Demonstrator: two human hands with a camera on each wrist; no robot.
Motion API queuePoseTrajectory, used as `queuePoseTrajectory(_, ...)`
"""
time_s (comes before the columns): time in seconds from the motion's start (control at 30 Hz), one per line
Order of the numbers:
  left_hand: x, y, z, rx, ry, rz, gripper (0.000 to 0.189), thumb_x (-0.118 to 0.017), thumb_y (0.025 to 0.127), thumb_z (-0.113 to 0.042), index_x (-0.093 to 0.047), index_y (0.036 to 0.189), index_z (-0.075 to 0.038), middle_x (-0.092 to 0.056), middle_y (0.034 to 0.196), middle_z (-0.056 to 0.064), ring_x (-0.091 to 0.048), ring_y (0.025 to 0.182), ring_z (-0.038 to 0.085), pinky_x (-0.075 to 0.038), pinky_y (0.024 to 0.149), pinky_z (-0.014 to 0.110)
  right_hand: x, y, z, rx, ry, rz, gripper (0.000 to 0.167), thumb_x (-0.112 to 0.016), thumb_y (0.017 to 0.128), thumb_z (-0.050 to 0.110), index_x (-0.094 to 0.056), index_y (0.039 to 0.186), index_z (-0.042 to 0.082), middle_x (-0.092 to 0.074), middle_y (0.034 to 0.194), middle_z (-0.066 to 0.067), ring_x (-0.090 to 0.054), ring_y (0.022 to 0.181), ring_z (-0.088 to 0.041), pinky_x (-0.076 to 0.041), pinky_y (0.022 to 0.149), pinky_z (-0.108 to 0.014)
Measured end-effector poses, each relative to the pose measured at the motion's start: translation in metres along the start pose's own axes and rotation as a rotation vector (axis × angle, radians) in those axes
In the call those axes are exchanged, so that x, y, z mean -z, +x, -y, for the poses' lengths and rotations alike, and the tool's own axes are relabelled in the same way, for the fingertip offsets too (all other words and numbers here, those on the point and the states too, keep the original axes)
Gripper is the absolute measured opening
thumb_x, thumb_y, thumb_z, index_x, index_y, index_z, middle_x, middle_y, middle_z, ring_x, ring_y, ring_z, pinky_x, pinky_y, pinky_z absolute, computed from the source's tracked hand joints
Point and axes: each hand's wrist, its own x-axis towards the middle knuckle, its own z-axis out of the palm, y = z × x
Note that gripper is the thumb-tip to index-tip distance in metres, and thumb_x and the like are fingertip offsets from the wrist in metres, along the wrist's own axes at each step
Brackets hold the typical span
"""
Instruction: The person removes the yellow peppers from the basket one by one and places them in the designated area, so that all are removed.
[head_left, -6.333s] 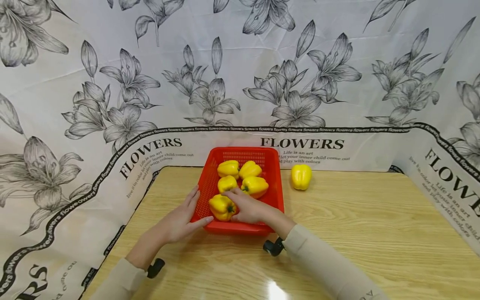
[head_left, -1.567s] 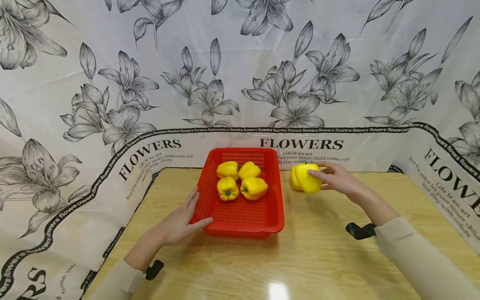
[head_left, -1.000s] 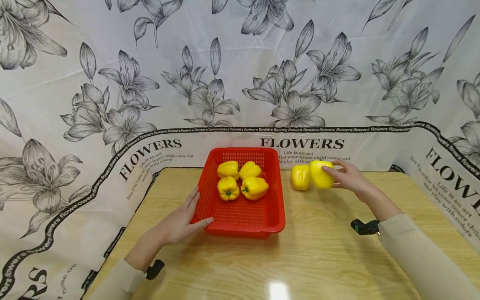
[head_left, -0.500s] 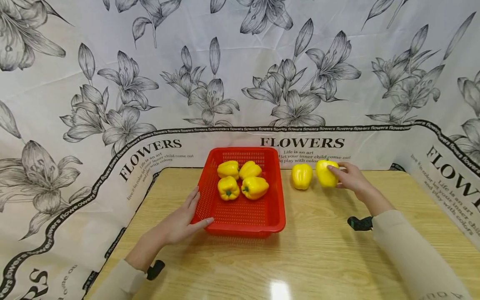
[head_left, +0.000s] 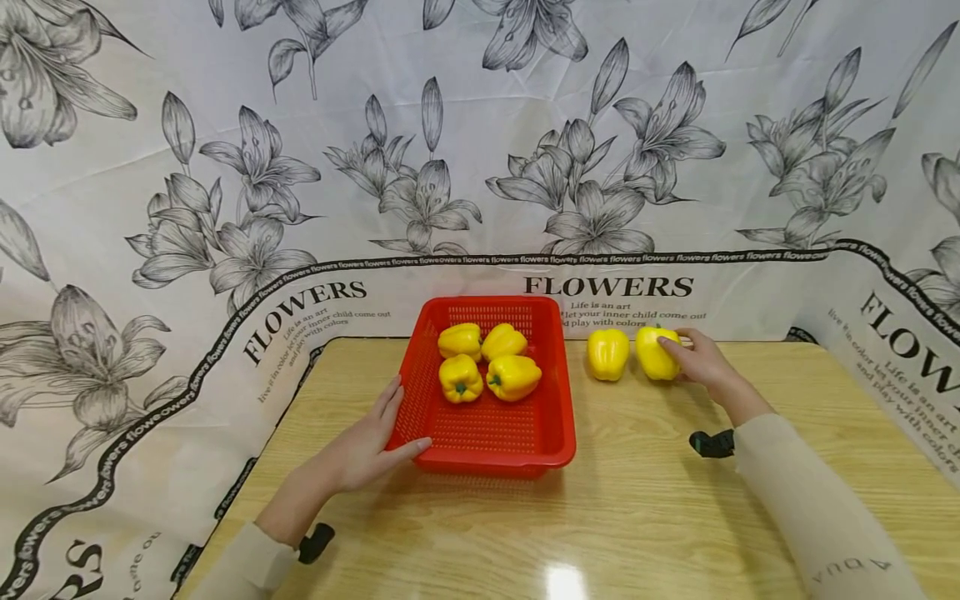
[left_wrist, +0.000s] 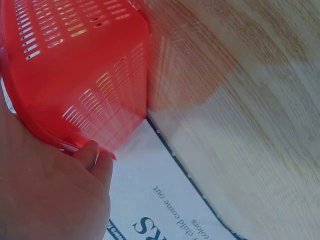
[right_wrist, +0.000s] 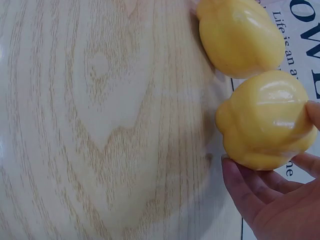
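My right hand [head_left: 701, 362] holds a yellow bell pepper [head_left: 656, 353] by its right side, thumb in front, at the back of the table. In the right wrist view the fingers [right_wrist: 245, 192] wrap its lower side. Just left of it is another yellow bell pepper [head_left: 607, 354]. My left hand [head_left: 363, 450] grips the near left corner of a red plastic basket [head_left: 551, 454]; in the left wrist view its fingertips [left_wrist: 102, 167] bend over the rim. Several yellow bell peppers [head_left: 513, 377] lie in the basket's far half.
The wooden table [head_left: 652, 508] meets a white flower-print cloth [head_left: 450, 200] hanging behind and at both sides. A black wrist camera mount [head_left: 711, 444] sits below the right wrist, and another black mount [head_left: 317, 543] below the left.
The right hand has taken a bell pepper from the basket's near half, carried it right past the other pepper and lowered it beside that one. The left hand has stayed on the basket.
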Motion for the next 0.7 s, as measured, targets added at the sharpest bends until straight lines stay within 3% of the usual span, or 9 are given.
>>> queuePoseTrajectory(0.33,-0.003,-0.001,-0.001,-0.008,0.013,-0.006,0.107,-0.048,0.094,-0.075,-0.005,0.165,-0.007,0.009,0.172,0.0,-0.03,0.151,0.036,-0.034,0.118,0.051,-0.004,0.006,-0.012,-0.031,0.003,-0.024,0.078,-0.031,0.11,0.045,-0.01,0.157,-0.014,-0.019,0.155,-0.043,-0.044,0.128,-0.048,-0.058,0.088,-0.04)
queuePoseTrajectory(0.43,-0.002,-0.001,0.0,-0.009,0.021,-0.006,0.11,-0.044,0.092,-0.08,-0.004,0.165,-0.007,0.009,0.172,-0.001,-0.031,0.15,0.036,-0.035,0.118,0.05,-0.005,0.007,-0.012,-0.034,-0.001,-0.039,0.077,-0.029,0.11,0.045,-0.011,0.157,-0.014,-0.021,0.155,-0.043,-0.046,0.127,-0.046,-0.059,0.087,-0.039)
queuePoseTrajectory(0.7,-0.001,-0.001,0.0,-0.007,0.017,-0.015,0.107,-0.048,0.094,-0.075,-0.004,0.165,-0.007,0.009,0.172,-0.001,-0.032,0.15,0.036,-0.035,0.118,0.051,-0.006,0.012,-0.011,-0.069,0.04,-0.074,0.08,-0.029,0.11,0.047,-0.007,0.158,-0.012,-0.022,0.154,-0.044,-0.045,0.13,-0.047,-0.059,0.088,-0.039)
